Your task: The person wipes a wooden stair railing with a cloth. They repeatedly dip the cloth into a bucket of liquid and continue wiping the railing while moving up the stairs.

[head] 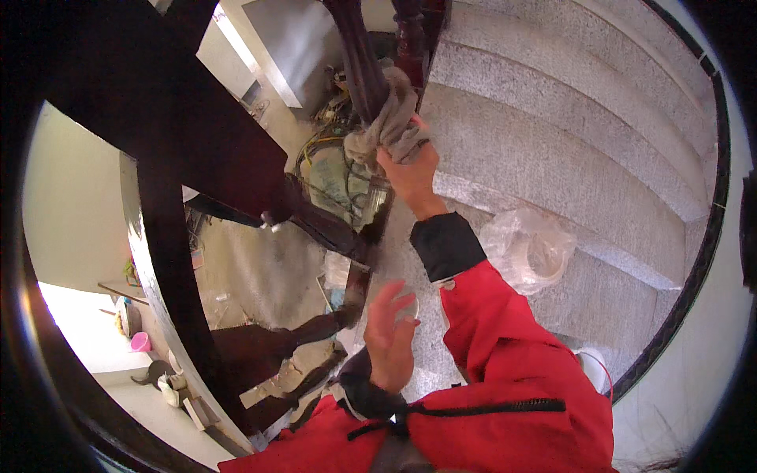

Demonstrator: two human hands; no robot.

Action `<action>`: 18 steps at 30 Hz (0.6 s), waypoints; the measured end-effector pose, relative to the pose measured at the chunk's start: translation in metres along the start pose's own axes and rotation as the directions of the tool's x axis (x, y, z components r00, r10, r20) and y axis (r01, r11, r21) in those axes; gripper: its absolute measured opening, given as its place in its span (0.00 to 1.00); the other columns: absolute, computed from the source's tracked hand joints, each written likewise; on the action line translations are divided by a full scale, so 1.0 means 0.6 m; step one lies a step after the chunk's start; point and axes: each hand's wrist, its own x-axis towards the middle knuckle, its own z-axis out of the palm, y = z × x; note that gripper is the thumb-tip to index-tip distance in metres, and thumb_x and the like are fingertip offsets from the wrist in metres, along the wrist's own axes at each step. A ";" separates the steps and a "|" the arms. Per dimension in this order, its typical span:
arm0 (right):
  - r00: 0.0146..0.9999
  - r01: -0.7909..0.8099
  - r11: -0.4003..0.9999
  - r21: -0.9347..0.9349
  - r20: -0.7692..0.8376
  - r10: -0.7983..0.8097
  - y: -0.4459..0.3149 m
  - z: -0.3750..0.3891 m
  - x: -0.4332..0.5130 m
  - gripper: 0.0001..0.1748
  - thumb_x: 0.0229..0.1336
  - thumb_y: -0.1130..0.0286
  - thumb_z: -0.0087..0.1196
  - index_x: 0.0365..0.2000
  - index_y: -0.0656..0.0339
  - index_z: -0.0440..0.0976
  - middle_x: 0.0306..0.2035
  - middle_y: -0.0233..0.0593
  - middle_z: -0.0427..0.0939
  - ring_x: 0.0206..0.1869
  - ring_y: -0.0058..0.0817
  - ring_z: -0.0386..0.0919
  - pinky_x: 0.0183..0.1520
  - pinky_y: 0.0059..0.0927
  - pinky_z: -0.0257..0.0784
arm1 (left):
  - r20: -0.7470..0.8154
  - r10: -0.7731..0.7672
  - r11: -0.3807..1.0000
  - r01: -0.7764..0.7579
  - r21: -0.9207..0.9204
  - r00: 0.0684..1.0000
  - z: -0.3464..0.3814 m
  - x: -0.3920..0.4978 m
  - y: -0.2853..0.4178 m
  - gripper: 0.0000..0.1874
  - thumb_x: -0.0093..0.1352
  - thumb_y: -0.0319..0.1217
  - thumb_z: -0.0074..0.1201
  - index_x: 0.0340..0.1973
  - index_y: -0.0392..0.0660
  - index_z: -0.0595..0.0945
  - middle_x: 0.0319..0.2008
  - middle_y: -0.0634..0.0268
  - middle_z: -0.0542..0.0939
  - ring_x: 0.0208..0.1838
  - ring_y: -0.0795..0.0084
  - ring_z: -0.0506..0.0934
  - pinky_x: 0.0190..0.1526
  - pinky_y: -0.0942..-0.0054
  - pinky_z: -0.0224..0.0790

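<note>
My right hand (412,171) grips a crumpled grey-beige cloth (396,118). That cloth is wrapped against the lower part of a dark wood baluster (362,65) on the staircase. Closer to my body, my left hand (389,340) hangs in the air with its fingers curled and apart, and I see nothing in its grasp. Behind its fingertips shows the pale curved rim of a small round thing, mostly hidden. Another turned baluster (325,224) runs from the base rail to the broad dark handrail (154,112) on the left.
Pale stone steps (556,130) curve up to the right. A clear plastic bag (526,248) lies on one, and a white bucket (593,369) stands near the wall. Below the railing are a greenish sack (340,180), tangled cables and clutter. A pink container (141,342) is at far left.
</note>
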 end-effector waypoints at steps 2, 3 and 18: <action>0.998 0.056 0.950 -0.307 0.034 -0.048 0.015 -0.022 -0.033 0.37 0.40 0.72 0.65 0.54 0.63 0.65 0.45 0.47 0.75 0.46 0.40 0.76 0.49 0.33 0.71 | -0.004 -0.002 1.000 0.002 0.008 1.000 -0.001 -0.006 0.002 0.28 0.64 0.24 0.44 0.61 0.41 0.63 0.60 0.59 0.65 0.57 0.66 0.69 0.45 0.73 0.67; 0.998 -0.015 0.954 -0.300 0.055 0.033 0.012 -0.038 -0.045 0.35 0.39 0.71 0.66 0.52 0.63 0.66 0.44 0.46 0.75 0.46 0.40 0.76 0.49 0.33 0.72 | -0.003 0.003 1.000 -0.003 -0.007 1.000 0.000 -0.006 -0.002 0.27 0.64 0.24 0.44 0.61 0.41 0.63 0.60 0.59 0.65 0.57 0.66 0.69 0.45 0.73 0.67; 0.928 0.184 0.647 -0.740 0.348 0.134 -0.063 0.006 -0.029 0.28 0.40 0.42 0.58 0.19 0.60 0.79 0.20 0.49 0.77 0.29 0.46 0.78 0.31 0.44 0.74 | -0.048 0.027 1.000 -0.027 -0.014 0.999 -0.009 0.008 -0.009 0.28 0.66 0.31 0.48 0.61 0.40 0.62 0.60 0.58 0.67 0.55 0.65 0.71 0.44 0.73 0.67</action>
